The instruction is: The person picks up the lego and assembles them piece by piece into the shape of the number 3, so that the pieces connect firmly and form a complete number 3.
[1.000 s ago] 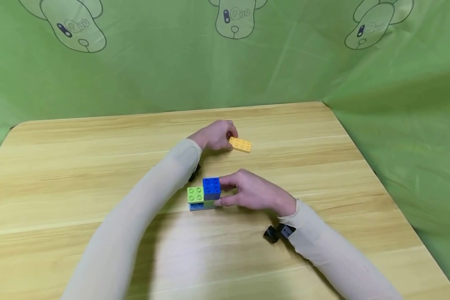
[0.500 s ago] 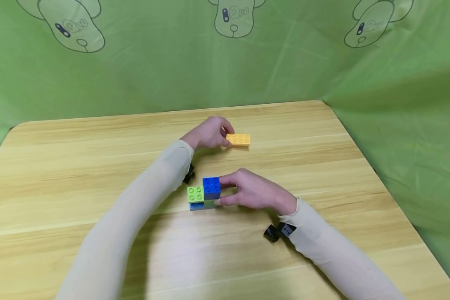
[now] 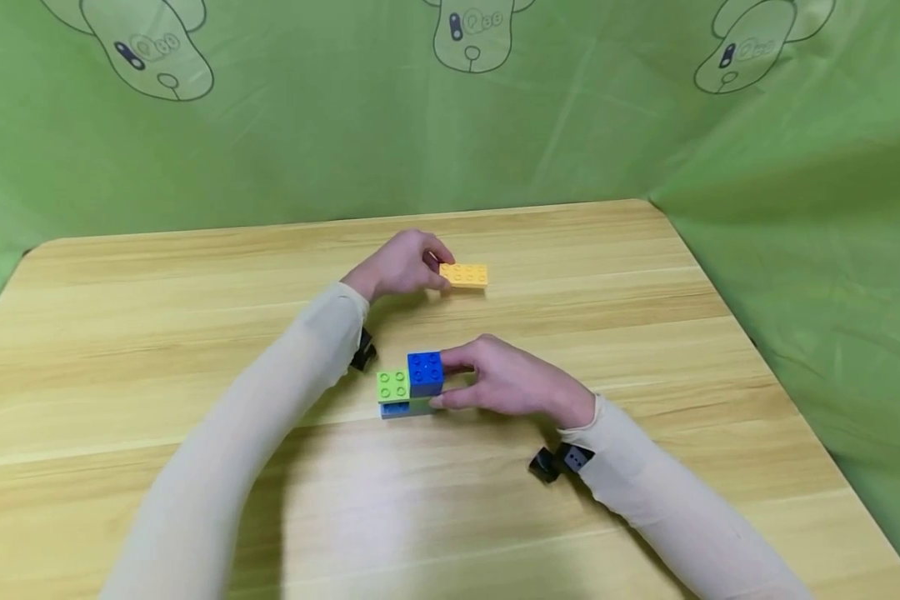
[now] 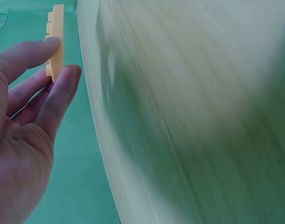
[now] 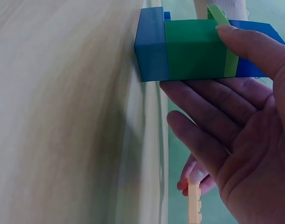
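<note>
Yellow brick (image 3: 467, 276), flat and oblong with two rows of studs, is held just above the far part of the counter (image 3: 607, 292). Its long axis runs left to right in the head view, nearly parallel to the far edge, with the studs facing up. One short end meets the left hand (image 3: 401, 265), and the other points away to the right. That hand's grip pinches the left end between thumb and fingertips; the left wrist view shows the slab edge-on, studs on one side and a smooth underside on the other.

Nearer the person, a small stack stands upright on the counter, its long axis also running left to right. At the bottom lies a blue brick (image 5: 151, 44); a green block (image 5: 196, 51) sits on its right half. Above comes a lime plate (image 3: 393, 387), whose left half juts out over the blue studs with a gap between. A dark blue block (image 3: 425, 375) tops the plate's right half. The right hand (image 3: 513, 379) comes in from the right, its grip holding the stack's right end, thumb on the near side and fingers on the far side.

Pale sleeves (image 3: 251, 425) cover both forearms, and a green curtain (image 3: 307, 142) hangs behind.
</note>
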`<state>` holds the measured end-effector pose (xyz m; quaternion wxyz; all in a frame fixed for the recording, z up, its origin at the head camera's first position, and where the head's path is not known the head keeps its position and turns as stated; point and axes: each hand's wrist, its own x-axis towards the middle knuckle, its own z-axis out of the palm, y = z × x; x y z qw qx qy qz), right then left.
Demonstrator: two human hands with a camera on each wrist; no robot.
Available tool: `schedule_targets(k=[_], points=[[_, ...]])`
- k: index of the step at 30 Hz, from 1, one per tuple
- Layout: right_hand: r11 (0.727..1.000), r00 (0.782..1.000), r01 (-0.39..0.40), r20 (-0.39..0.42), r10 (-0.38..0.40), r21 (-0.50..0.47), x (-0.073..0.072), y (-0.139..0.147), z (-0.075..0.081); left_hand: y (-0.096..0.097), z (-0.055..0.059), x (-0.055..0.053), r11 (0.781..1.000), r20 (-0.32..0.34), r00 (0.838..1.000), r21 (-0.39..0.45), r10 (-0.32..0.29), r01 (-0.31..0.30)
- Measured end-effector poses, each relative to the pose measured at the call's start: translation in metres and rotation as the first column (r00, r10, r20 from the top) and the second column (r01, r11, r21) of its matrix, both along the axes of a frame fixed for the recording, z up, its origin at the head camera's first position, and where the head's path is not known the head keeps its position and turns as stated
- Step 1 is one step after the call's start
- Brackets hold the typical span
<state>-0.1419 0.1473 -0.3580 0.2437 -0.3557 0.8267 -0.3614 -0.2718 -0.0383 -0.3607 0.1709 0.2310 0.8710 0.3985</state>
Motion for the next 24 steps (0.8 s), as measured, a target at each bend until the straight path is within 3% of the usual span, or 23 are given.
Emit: schedule_targets(k=[10, 24], points=[[1.000, 1.000, 0.005, 0.027, -0.005, 0.010, -0.001, 0.000, 0.001, -0.010, -0.005, 0.008, 1.000, 0.003, 1.000, 0.018, 0.018, -0.018], [1.000, 0.998, 0.009, 0.057, -0.009, 0.007, 0.000, -0.001, 0.002, -0.029, -0.010, 0.011, 0.998, 0.001, 0.999, 0.038, 0.053, -0.053]])
